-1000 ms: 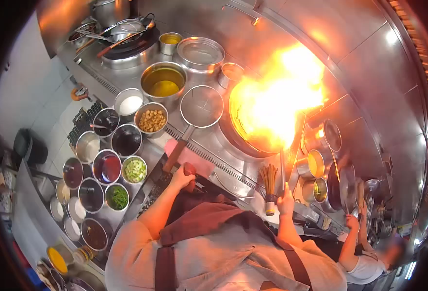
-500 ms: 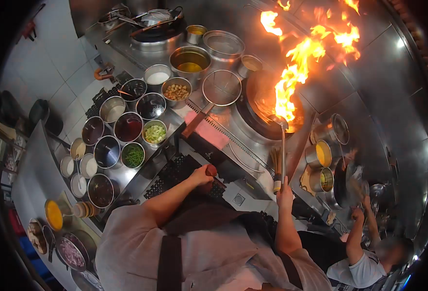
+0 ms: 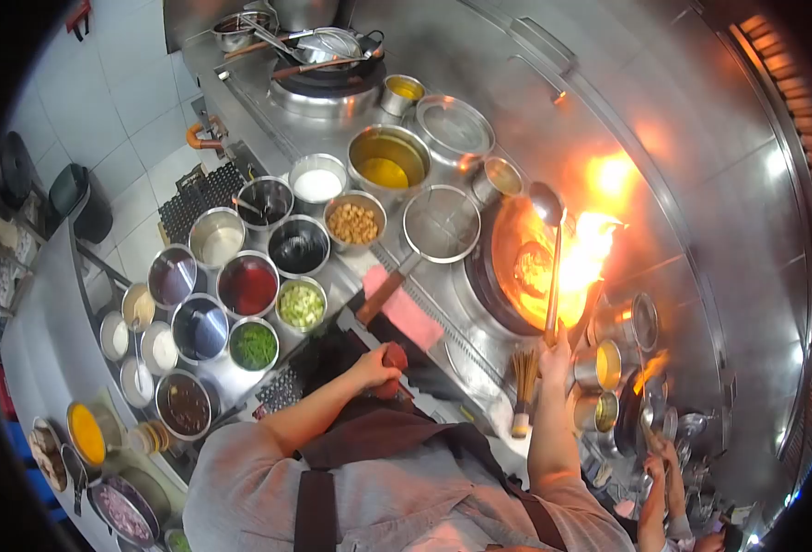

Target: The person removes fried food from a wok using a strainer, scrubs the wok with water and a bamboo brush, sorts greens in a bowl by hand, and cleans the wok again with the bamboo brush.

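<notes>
My right hand [image 3: 556,354] is closed around the handle of a long metal ladle [image 3: 554,267]. Its bowl is raised near the far rim of a wok [image 3: 493,299], and its shaft crosses over the wok. Bright flames [image 3: 590,248] fill the wok's right side and hide much of what is inside. My left hand [image 3: 371,370] grips a dark red bundle [image 3: 392,363] in front of my apron, apart from the wok; whether it is cloth I cannot tell. A bamboo brush [image 3: 523,391] stands just left of my right forearm.
A strainer [image 3: 442,224] with a wooden handle lies left of the wok, near a pink cloth [image 3: 404,313]. Several metal pots of sauces and chopped greens [image 3: 254,344] stand to the left, with an oil pot [image 3: 389,170] behind. Another person's hands [image 3: 659,455] work at lower right.
My right hand has moved forward with the ladle, whose bowl has shifted from inside the wok to its far edge. The tall flames have dropped lower. My view has shifted somewhat.
</notes>
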Demonstrator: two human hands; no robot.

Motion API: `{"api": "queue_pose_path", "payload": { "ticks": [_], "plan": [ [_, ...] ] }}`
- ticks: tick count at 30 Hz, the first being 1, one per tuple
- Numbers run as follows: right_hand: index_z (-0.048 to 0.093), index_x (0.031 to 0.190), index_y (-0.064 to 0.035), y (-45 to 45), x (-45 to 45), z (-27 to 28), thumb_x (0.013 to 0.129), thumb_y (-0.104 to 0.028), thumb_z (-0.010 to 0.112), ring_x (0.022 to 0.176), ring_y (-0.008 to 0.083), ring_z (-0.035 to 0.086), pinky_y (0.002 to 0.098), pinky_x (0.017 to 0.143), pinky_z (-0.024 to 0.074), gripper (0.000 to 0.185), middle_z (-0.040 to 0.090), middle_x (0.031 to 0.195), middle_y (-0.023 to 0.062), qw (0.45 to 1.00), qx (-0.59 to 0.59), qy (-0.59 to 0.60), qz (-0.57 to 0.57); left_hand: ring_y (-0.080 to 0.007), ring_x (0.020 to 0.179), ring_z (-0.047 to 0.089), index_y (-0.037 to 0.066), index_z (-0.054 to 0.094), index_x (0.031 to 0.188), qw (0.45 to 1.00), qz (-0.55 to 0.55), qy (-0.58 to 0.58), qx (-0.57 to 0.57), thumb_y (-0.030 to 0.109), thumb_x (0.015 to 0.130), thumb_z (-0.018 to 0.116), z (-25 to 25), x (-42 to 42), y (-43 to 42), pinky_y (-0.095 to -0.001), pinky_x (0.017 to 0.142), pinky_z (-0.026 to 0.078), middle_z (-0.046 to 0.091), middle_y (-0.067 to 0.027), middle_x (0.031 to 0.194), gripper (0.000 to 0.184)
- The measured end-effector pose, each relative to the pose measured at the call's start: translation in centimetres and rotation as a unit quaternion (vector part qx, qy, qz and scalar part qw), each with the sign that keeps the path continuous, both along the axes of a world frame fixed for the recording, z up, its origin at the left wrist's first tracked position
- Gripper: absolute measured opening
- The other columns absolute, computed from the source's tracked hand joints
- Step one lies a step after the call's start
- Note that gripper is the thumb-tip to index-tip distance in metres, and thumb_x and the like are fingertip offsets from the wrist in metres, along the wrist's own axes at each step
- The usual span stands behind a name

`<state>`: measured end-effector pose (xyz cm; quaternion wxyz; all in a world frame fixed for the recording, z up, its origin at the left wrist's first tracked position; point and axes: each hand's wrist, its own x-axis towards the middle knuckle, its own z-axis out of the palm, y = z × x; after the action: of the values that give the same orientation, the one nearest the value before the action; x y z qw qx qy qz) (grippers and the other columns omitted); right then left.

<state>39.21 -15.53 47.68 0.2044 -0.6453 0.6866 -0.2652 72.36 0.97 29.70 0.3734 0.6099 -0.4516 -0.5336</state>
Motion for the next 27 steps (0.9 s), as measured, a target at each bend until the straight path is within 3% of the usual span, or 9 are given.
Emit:
{"api": "queue_pose_path", "payload": {
  "ticks": [1,3,9,12,13,17,19,23,27],
  "plan": [
    [0.043,0.14,-0.0032,-1.6,4.6,3.3,0.082,-0.014,0.061,0.091,0.039,0.064,0.0436,0.077,0.0493,0.062,0.065,0.099,0.0249,0.998,0.061,-0.008,-0.032,-0.0333,0.106,0.064,0.01,0.05,0.131,1.0,0.0,-0.009,-0.012,0.029,0.065,0.077,0.3,1.0,-1.3,-0.0388,0.09,0.05,0.065,-0.0192,0.112,0.073],
    [0.043,0.143,-0.0087,-9.8,6.5,0.3,0.081,-0.014,0.063,0.061,0.0233,0.061,0.037,0.058,0.0498,0.065,0.062,0.072,0.0113,0.989,-0.095,0.074,0.086,-0.0317,0.104,0.065,0.011,0.05,0.131,0.998,-0.009,0.041,-0.047,0.028,0.068,0.076,2.8,3.1,-3.9,-0.0375,0.09,0.05,0.066,-0.0185,0.111,0.07],
    [0.058,0.104,-0.0001,-31.2,20.2,-1.6,0.08,-0.009,0.059,0.065,0.0313,0.065,0.0436,0.058,0.0499,0.026,0.063,0.073,0.0178,0.925,-0.185,0.274,0.186,-0.0322,0.103,0.065,0.011,0.046,0.135,0.994,-0.01,0.017,-0.106,0.03,0.073,0.076,4.3,7.0,-11.6,-0.0397,0.088,0.05,0.065,-0.0186,0.111,0.071],
    [0.058,0.095,0.0005,-36.6,26.4,-3.7,0.079,-0.007,0.06,0.057,0.028,0.062,0.0411,0.049,0.048,0.018,0.062,0.071,0.0176,0.973,0.027,0.169,0.153,-0.0352,0.102,0.064,0.013,0.044,0.136,0.998,0.001,0.049,-0.039,0.032,0.073,0.077,5.4,9.1,-13.0,-0.0407,0.088,0.051,0.065,-0.0195,0.11,0.074],
    [0.058,0.09,0.0023,-37.5,28.1,-3.5,0.078,-0.005,0.06,0.056,0.0297,0.061,0.0408,0.048,0.0483,0.015,0.062,0.07,0.0181,0.981,0.146,-0.037,0.123,-0.0352,0.102,0.064,0.013,0.044,0.136,0.999,0.002,0.044,-0.031,0.032,0.073,0.077,5.0,9.8,-13.0,-0.0407,0.088,0.051,0.065,-0.0195,0.11,0.074],
    [0.054,0.084,0.0007,-36.0,29.7,-1.7,0.077,-0.004,0.063,0.049,0.0216,0.054,0.0285,0.038,0.0411,0.012,0.059,0.071,0.0152,0.823,0.249,-0.51,0.009,-0.0361,0.108,0.062,0.013,0.044,0.137,0.999,0.025,0.032,0.027,0.031,0.075,0.076,5.8,12.8,-12.7,-0.0405,0.092,0.049,0.064,-0.0195,0.116,0.072],
    [0.054,0.086,0.003,-34.9,28.1,-1.4,0.077,-0.004,0.063,0.049,0.0212,0.054,0.0264,0.038,0.0403,0.015,0.06,0.074,0.0168,0.806,0.236,-0.542,0.01,-0.0198,0.104,0.062,0.009,0.044,0.137,0.999,0.038,0.01,-0.007,0.024,0.076,0.077,6.1,13.6,-12.4,-0.0343,0.093,0.048,0.064,-0.0114,0.114,0.07],
    [0.055,0.095,0.0048,-31.2,21.9,1.0,0.077,-0.007,0.063,0.051,0.0193,0.054,0.0252,0.039,0.0402,0.022,0.061,0.079,0.0168,0.78,0.18,-0.6,0.005,-0.0349,0.11,0.062,0.009,0.044,0.137,0.998,0.036,-0.051,0.01,0.027,0.075,0.075,7.1,13.1,-12.5,-0.039,0.095,0.048,0.063,-0.0225,0.117,0.072],
    [0.058,0.1,0.0066,-26.1,13.3,4.7,0.077,-0.006,0.062,0.053,0.0195,0.056,0.0277,0.04,0.0415,0.026,0.063,0.08,0.0159,0.771,0.144,-0.619,0.042,-0.0347,0.107,0.063,0.006,0.045,0.135,0.994,0.02,-0.102,0.024,0.026,0.073,0.075,6.4,10.0,-13.1,-0.0391,0.093,0.048,0.064,-0.0224,0.114,0.071]
  ]
}}
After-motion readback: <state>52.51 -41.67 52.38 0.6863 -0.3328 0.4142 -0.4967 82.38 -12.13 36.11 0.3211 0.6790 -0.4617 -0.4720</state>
